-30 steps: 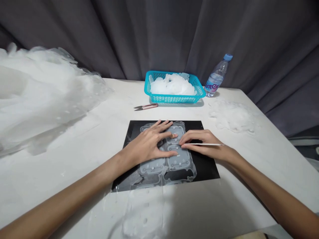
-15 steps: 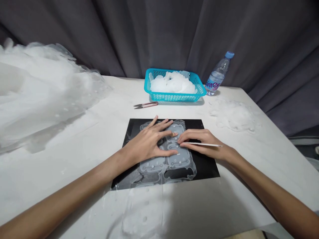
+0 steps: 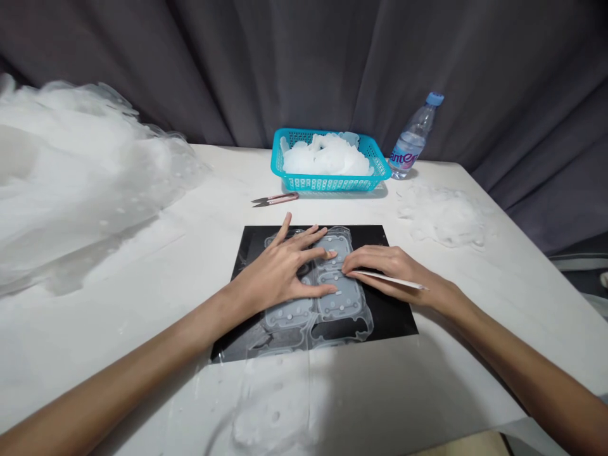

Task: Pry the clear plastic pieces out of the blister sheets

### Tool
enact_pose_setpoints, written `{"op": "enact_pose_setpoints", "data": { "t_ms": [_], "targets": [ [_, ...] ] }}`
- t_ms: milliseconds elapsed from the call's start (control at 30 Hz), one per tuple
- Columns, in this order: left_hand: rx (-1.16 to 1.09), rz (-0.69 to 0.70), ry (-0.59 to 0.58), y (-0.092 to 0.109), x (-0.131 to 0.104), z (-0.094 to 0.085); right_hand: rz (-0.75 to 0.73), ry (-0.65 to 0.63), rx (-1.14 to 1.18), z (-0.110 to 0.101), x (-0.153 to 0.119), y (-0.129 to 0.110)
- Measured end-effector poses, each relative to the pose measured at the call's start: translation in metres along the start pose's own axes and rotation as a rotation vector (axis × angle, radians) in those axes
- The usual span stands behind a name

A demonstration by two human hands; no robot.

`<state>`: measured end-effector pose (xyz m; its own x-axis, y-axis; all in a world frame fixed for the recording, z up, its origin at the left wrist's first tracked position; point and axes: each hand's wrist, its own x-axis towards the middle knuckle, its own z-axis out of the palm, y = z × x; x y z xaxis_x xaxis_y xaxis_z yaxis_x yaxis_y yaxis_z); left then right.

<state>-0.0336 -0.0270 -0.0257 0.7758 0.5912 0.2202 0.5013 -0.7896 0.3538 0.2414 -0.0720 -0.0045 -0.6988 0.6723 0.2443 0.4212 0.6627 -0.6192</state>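
A translucent moulded sheet [image 3: 339, 297] with rounded rectangular parts lies over a black mat [image 3: 389, 323] and hangs past its near edge. My left hand [image 3: 285, 266] is spread flat on the sheet, its fingers apart, thumb and index finger on the right-hand parts. Just right of it, my right hand [image 3: 384, 269] pinches a thin white stick [image 3: 392, 279], whose rear end points right. The stick's tip is hidden by my fingertips, close to the seam between two parts.
Behind the mat are small snips [image 3: 275, 200], a blue basket [image 3: 332, 183] of white pieces and a water bottle [image 3: 411, 142]. A large pile of translucent sheets [image 3: 80, 171] stands left; scraps [image 3: 444, 215] lie right.
My right hand has shifted slightly right, and the stick's rear end has tilted lower. My left hand stays on the sheet. The whole view has moved a little.
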Motion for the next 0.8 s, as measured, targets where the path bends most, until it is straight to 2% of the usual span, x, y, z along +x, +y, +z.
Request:
{"op": "enact_pose_setpoints", "data": {
  "t_ms": [300, 433, 533, 800],
  "targets": [
    [0.015, -0.003, 0.0, 0.002, 0.0, -0.001, 0.018, 0.008, 0.047, -0.008, -0.008, 0.003],
    [0.021, -0.009, -0.005, 0.001, -0.001, 0.0, 0.131, 0.106, 0.179, -0.009, -0.012, 0.004],
    [0.013, -0.008, -0.006, 0.0, -0.001, 0.0, 0.142, 0.148, 0.226, -0.002, -0.01, 0.004],
    [-0.016, -0.008, 0.01, 0.0, -0.001, 0.002, 0.066, 0.072, 0.17, 0.004, -0.006, 0.002]
  ]
}}
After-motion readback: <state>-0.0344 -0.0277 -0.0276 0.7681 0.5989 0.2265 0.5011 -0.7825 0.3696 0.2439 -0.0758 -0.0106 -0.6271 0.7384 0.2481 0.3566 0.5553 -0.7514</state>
